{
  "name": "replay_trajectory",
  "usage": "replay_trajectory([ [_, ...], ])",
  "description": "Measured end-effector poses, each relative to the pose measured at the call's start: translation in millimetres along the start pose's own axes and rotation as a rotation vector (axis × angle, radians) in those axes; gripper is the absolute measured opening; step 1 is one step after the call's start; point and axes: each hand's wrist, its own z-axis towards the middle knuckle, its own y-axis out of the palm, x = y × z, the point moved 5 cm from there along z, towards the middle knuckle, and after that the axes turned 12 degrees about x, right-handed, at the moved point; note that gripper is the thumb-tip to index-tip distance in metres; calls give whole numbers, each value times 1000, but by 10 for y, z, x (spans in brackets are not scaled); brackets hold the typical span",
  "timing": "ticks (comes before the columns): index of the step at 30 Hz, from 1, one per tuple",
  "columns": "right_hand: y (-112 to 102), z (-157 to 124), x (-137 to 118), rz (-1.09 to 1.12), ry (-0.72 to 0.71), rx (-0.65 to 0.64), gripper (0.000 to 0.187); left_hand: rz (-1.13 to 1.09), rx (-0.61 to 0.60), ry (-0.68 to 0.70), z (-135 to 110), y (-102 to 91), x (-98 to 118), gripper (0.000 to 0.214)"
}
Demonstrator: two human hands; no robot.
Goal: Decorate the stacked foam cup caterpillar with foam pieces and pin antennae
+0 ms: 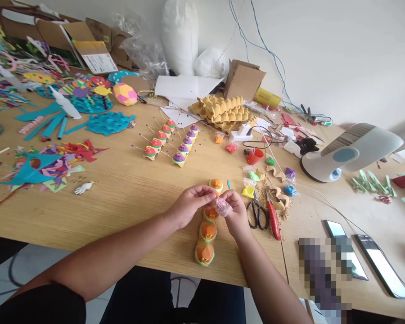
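The near edge of the table [128,202] runs across the scene just in front of the person's legs. The row of orange egg-carton domes [208,231] lies on the table, its near end close to that edge and its length running away from the person. At the near right, two phones [383,265] lie beyond a seam in the tabletop.

Both hands meet above the far part of the orange row. Right hand [236,209]: thumb and fingers pinch a small plastic bag [223,207] with pinkish contents. Left hand [191,202]: thumb and fingertips are drawn narrow at the bag's left side; whether they grip it cannot be told.

Room to the right of the right hand is tight: scissors [257,215] lie just beside it, followed by a red-handled cutter [273,216]. To the left, a wide stretch of bare wood separates the left hand from the white hand figure [84,187] and the paper scraps [60,166].

Farther off, a red row [157,143] and a purple row [185,147] stand side by side, a narrow gap between them. The fan [354,150] bounds the right side; egg cartons [222,110] and a cardboard box [243,81] stand at the far side, near the wall.
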Motion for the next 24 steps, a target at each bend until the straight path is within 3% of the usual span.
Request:
replay_trajectory([
  [3,3,-18,-44,-77,-68,-12,32,-20,-6,-60,-14,5,-26,30],
  [7,-70,13,-62,-122,-126,69,31,-29,-67,-90,-48,27,-36,34],
  [14,-128,31,-75,-137,-194,97,25,13,-108,-49,-59,32,-33,32],
  [18,-127,33,-92,-170,-231,124,24,90,-187,61,-74,90,0,28],
  [21,-118,50,-85,-188,-220,140,25,124,-180,107,-63,102,0,31],
  [24,-82,68,-33,-86,-99,74,28,91,-95,64,-14,52,-33,30],
])
